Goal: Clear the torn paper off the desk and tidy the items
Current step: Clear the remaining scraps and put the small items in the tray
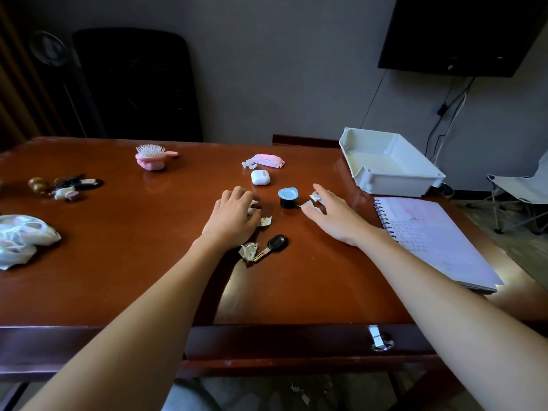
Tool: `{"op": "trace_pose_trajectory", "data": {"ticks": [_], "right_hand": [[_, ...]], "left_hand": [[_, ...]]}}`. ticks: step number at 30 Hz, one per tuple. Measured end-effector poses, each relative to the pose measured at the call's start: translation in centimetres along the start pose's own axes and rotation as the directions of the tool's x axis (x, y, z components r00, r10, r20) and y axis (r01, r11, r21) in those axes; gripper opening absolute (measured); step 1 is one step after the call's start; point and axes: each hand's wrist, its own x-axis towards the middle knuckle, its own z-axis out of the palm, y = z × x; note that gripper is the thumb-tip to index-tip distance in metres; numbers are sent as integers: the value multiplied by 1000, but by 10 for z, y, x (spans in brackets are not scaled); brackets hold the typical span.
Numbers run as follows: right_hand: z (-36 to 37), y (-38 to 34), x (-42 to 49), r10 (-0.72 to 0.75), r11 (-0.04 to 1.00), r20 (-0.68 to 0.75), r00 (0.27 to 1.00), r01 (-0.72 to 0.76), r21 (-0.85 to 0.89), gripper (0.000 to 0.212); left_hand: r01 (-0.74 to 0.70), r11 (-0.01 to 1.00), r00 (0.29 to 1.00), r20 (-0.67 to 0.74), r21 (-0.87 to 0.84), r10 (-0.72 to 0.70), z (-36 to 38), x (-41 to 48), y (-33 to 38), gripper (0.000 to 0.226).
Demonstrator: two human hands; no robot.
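- Your left hand (234, 216) is knuckles-up on the desk (118, 262), with the fingers curled round white scraps (253, 206).
- Your right hand (335, 216) lies flat and grips nothing. The fingers are straight and spread, and the fingertips touch a torn-paper cluster (315, 201).
- That cluster sits just right of the blue-lidded cup (287, 197), which stands between your two hands.
- A loose scrap (265, 221) lies just beside your left thumb.
- A crumpled scrap (248, 251) touches the tip of the black-headed key (274, 244), near your left wrist.
- Small bits (248, 165) lie farther back, just beside the pink tissue pack (268, 160). The white earbud case (261, 177) is near them on your side.
- The white tray (400, 180) sits at the far right of the desk. The spiral notebook (430, 238) lies in front of it, just right of your right forearm.
- On the left side, well apart from the hands, are a pink hairbrush (152, 157), a key bunch (66, 185) and a plastic bag (20, 238).
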Motion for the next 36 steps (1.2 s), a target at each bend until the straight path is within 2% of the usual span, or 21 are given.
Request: {"op": "trace_pose_trajectory", "data": {"ticks": [5, 9, 11, 16, 22, 29, 32, 36], "right_hand": [[8, -2, 3, -118, 953, -163, 980, 66, -295, 53], [11, 3, 6, -118, 967, -192, 974, 69, -247, 37], [12, 3, 5, -141, 970, -214, 966, 92, -223, 30], [15, 2, 0, -247, 950, -289, 925, 172, -260, 22], [16, -5, -9, -329, 892, -371, 868, 156, -425, 22], [15, -13, -14, -406, 855, -300, 863, 243, -458, 17], [15, -17, -16, -445, 834, -255, 859, 293, -467, 17], [14, -18, -20, -472, 849, -277, 837, 347, -399, 16]], "left_hand": [[38, 998, 999, -2, 57, -38, 2, 0, 1, 47], [48, 988, 996, 63, 147, -58, 0, 2, 4, 62], [46, 984, 996, 62, 171, -57, 1, 2, 4, 57], [54, 994, 999, 2, 94, -54, 1, -1, 3, 34], [37, 998, 999, 20, 50, -38, -4, -3, 8, 17], [20, 1000, 999, -40, -21, -21, -7, -14, 8, 17], [46, 999, 995, -94, -8, -46, -11, -19, 11, 20], [105, 994, 982, -161, 36, -97, -20, -29, 9, 32]]}}
